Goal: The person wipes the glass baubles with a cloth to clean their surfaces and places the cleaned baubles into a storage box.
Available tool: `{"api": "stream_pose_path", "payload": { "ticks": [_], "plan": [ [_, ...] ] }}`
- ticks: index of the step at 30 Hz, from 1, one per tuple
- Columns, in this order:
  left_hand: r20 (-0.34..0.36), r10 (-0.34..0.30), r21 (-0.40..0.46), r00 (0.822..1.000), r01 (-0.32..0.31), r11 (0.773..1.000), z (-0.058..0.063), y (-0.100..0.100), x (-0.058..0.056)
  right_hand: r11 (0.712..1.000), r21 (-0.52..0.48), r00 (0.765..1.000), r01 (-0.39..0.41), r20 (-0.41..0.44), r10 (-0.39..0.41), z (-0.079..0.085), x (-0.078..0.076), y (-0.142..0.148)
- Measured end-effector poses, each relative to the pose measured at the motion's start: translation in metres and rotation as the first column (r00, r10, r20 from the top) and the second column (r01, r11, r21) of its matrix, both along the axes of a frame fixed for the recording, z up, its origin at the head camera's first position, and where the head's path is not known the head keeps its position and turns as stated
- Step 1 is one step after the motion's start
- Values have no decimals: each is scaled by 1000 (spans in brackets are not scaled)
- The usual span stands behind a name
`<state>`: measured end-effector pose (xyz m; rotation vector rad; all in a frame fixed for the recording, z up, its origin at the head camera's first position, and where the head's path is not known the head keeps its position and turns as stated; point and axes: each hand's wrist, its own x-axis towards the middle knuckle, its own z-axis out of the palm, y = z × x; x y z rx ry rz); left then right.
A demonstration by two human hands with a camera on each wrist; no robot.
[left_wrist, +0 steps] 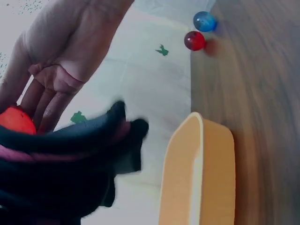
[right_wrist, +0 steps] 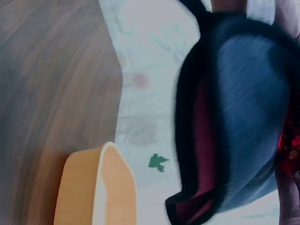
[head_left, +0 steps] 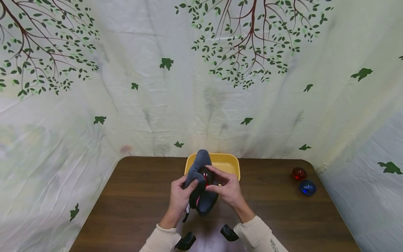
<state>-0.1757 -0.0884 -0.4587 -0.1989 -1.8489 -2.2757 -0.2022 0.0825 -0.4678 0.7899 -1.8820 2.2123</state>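
Note:
In the head view, my left hand grips a dark blue, padded fabric piece with black edging and a pink inside, like a soft case or mask. The thumb lies over its near side, and a black strap hangs below. My right hand pinches a clear red ball between thumb and fingers, against the fabric's folds. The red ball also shows behind the fabric in the left wrist view, at the right hand's fingers. Both hands are above the table, in front of a yellow tray.
At the table's right side lie another red ball and a blue ball, close together. The brown wooden table ends at a pale cloth backdrop printed with branches and leaves. Black wrist straps hang near both sleeves.

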Motion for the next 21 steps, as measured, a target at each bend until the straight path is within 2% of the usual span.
{"api": "stream_pose_path", "payload": {
  "ticks": [3,6,11,14,17,21],
  "plan": [
    [-73,3,-11,997,-4,1000,-2,0,0,999,18,995,41,96,-42,2,2,0],
    [-163,10,-55,987,-19,998,-3,0,0,997,31,983,67,170,-71,5,3,-1],
    [-305,9,-147,952,-56,988,-6,0,-2,996,55,959,74,271,-86,8,1,-3],
    [-368,-10,-179,930,-60,982,-8,0,-4,995,64,943,75,320,-92,8,0,-3],
    [-381,-14,-193,925,-65,979,-8,-1,-4,998,41,947,49,316,-60,8,0,-2],
    [-306,2,-167,952,-55,984,-6,0,-3,999,-15,972,-38,232,41,6,0,0]
  ]
}}
